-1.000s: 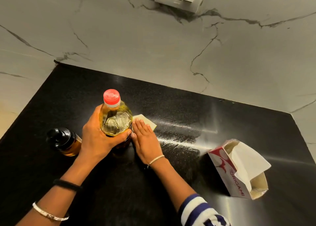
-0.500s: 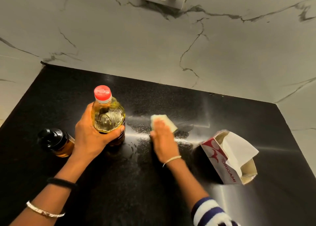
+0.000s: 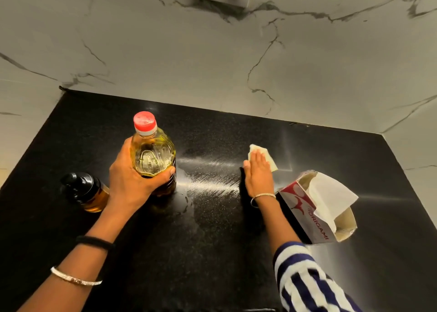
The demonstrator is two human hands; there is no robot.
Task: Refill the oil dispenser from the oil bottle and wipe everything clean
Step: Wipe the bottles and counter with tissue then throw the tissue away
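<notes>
We pressed the tissue (image 3: 271, 163) under our flat right hand (image 3: 257, 178), left hand (image 3: 128, 184) gripping the oil bottle (image 3: 153, 154); overlapping strokes would lift the smear (image 3: 212, 184).

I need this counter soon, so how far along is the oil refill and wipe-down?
Refilling looks done: the oil bottle wears its red cap and the dispenser is closed, holding amber oil. In hand: the left hand grips the bottle while the right hand presses a tissue on the counter. Left: oily streaks beside the bottle.
</notes>
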